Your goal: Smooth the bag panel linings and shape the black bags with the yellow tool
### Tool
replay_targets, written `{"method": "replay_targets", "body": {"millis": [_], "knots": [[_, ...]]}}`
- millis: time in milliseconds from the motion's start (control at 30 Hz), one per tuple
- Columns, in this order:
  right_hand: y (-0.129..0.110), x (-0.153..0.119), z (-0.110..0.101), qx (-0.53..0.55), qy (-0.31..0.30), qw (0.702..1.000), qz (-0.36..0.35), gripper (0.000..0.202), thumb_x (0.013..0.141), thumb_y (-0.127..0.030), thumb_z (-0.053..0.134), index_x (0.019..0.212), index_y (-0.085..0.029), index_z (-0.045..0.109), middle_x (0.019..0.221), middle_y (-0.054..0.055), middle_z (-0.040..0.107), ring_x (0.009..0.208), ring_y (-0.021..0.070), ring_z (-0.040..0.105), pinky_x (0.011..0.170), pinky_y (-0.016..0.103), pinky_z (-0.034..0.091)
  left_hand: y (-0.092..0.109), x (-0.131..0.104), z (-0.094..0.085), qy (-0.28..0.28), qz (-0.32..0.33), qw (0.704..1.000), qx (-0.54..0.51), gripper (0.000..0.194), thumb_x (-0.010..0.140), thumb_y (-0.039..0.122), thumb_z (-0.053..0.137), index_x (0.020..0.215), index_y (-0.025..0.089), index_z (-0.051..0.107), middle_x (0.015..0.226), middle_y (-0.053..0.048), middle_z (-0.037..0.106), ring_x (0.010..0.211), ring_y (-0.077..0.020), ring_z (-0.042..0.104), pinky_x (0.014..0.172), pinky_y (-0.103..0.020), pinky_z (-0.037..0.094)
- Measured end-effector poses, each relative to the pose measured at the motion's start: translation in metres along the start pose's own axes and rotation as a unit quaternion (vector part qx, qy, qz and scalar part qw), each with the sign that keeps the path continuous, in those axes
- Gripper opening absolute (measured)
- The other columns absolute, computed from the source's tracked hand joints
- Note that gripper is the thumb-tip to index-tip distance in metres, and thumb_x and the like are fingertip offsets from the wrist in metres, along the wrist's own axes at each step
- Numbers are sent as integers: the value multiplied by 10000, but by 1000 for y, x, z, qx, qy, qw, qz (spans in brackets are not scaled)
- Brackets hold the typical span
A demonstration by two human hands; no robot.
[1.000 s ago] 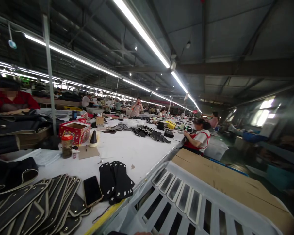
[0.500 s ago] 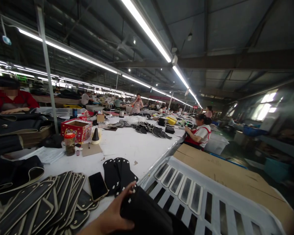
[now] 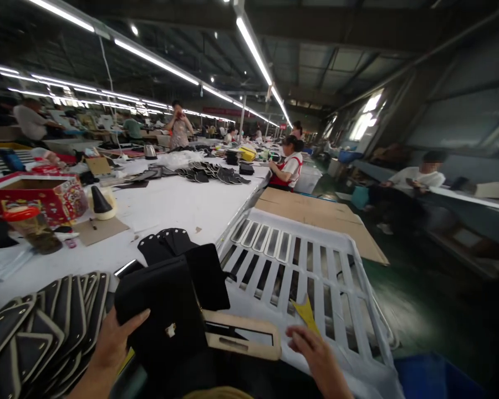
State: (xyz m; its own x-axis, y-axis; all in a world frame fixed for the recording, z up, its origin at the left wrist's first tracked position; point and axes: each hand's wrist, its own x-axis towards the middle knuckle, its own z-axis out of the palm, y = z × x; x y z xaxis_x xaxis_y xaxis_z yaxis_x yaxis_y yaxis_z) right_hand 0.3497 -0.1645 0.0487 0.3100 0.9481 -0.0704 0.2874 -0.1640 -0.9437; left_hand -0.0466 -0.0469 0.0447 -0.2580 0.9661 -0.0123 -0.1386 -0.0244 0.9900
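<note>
My left hand [image 3: 112,338] grips the left side of a black bag [image 3: 162,310] with a small metal fitting on its front, thumb across the face. Beyond it a black flap [image 3: 208,277] stands out to the right. A beige frame-like piece [image 3: 243,335] with a long slot sticks out from the bag's right side. My right hand [image 3: 310,349] is just right of that piece, fingers partly curled and apart, not touching it. A yellow pointed piece [image 3: 306,313] lies right behind those fingers, on the white slatted rack [image 3: 336,288].
Dark, pale-edged straps [image 3: 45,327] are heaped at left. Black perforated pieces [image 3: 162,244] and a phone [image 3: 128,268] lie behind the bag. A red box [image 3: 37,194] and lidded jar [image 3: 33,233] stand at the left. Cardboard [image 3: 316,216] lies beyond the rack; a person in red [image 3: 286,172] sits beyond.
The view has swung right. The bag has come up into fuller view in my left hand, and my right hand, the beige piece and the yellow piece now show.
</note>
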Motion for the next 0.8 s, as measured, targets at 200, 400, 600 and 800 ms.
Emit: {"method": "replay_targets", "body": {"millis": [200,400,600,800], "knots": [[-56,25,130,-175,-229,939,-187,469,708,-230,625,1169,-192,549,992,59,645,746,173,614,760,299,475,14,3,1,-25,46,996,67,685,607,321,784,1223,181,521,1038,-54,651,1019,-291,592,953,-445,446],[-58,25,205,-167,-238,946,-144,361,777,-121,468,1137,-103,491,756,72,640,743,205,630,728,332,471,28,2,-12,-81,79,989,91,653,572,328,788,1148,117,564,1036,-93,662,1024,-321,580,926,-422,461],[-28,-1,220,193,-269,944,-11,728,691,-173,576,1347,-205,264,712,-23,624,692,186,632,705,361,510,42,-6,-9,-120,57,980,148,629,514,283,810,1087,126,604,997,-92,679,1021,-332,587,931,-424,460],[-38,3,217,415,-293,857,82,576,489,-335,804,997,-236,551,933,13,643,805,209,620,782,415,501,97,-31,35,-224,140,942,205,905,493,220,804,1328,182,457,1314,-81,510,1225,-314,447,1069,-411,299]]}}
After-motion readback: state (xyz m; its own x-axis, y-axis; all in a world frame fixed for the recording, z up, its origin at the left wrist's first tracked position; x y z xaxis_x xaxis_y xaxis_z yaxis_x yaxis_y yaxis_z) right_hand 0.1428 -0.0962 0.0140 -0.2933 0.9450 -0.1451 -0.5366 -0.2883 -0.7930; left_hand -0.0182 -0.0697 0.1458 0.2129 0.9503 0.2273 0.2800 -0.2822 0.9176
